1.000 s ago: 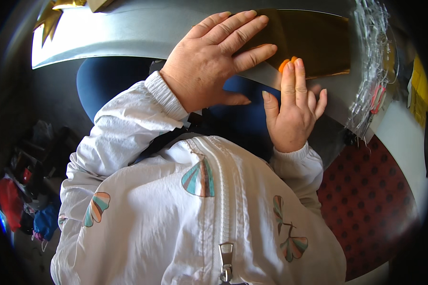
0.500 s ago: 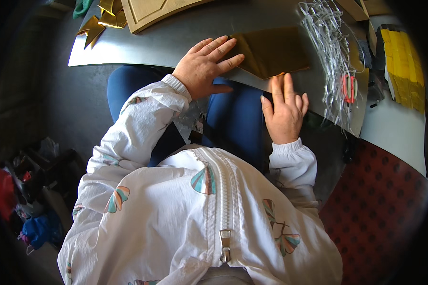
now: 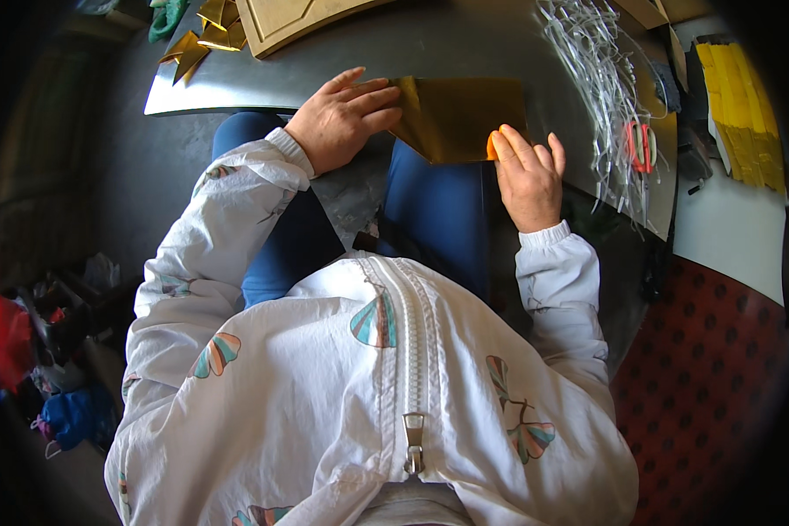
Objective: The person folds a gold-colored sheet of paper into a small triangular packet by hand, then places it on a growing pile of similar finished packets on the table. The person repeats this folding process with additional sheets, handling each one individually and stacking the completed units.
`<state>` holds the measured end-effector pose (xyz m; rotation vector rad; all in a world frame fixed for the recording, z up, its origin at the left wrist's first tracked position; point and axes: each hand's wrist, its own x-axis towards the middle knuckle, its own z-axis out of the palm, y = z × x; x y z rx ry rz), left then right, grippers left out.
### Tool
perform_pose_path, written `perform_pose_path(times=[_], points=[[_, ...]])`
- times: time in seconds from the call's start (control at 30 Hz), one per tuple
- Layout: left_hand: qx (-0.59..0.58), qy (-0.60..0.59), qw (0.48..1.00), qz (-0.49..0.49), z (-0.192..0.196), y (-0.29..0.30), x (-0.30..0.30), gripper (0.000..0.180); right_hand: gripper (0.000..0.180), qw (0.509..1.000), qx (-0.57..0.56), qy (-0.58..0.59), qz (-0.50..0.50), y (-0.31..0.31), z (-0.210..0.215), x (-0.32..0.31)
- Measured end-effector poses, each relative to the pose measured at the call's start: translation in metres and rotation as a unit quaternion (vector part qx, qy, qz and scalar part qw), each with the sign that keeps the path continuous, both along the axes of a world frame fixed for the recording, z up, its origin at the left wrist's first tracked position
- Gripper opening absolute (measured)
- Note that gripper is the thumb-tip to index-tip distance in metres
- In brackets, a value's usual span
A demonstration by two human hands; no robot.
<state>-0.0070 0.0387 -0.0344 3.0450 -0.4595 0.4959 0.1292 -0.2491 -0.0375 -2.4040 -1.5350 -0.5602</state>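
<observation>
Gold sheet [image 3: 469,114] between the fingers: left hand [image 3: 335,123] extended, unclenched, at its edge; right hand [image 3: 530,180] at its near corner — grip unclear. Folding seems partial: left corner slanted, remainder still flat — folded gold pieces [image 3: 184,55] lie beyond the left fingertips.

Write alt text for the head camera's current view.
A person's left hand and right hand are at opposite sides of a gold sheet on the near edge of a grey table. To the right lie clear plastic strips and red-handled scissors; at upper left, folded gold pieces beside a tan panel.
</observation>
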Motion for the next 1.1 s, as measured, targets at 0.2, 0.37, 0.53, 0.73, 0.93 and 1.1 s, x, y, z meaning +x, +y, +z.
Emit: perform_pose_path(times=[0.2,0.37,0.53,0.73,0.93,1.1], points=[[0.054,0.033,0.996,0.063,0.015,-0.027,0.004,0.057,0.027,0.999,0.035,0.01,0.013,0.004,-0.005,-0.004],[0.1,-0.005,0.984,0.147,0.001,-0.063,0.014,0.061,0.026,0.998,0.05,0.02,0.015,0.006,-0.005,-0.005],[0.078,-0.027,0.996,0.046,-0.001,-0.033,0.029,0.043,0.028,0.995,0.073,0.02,0.069,-0.001,-0.002,0.01],[0.122,0.012,0.979,-0.165,0.013,0.019,0.058,0.046,0.023,0.989,0.087,0.033,0.116,-0.014,0.007,0.029],[0.153,0.11,0.942,-0.279,0.036,0.022,0.13,0.065,0.012,0.987,0.052,0.056,0.144,-0.021,0.029,0.031],[0.137,0.106,0.959,-0.225,0.035,0.017,0.162,0.055,0.014,0.983,-0.011,0.079,0.166,-0.01,0.038,0.028]])
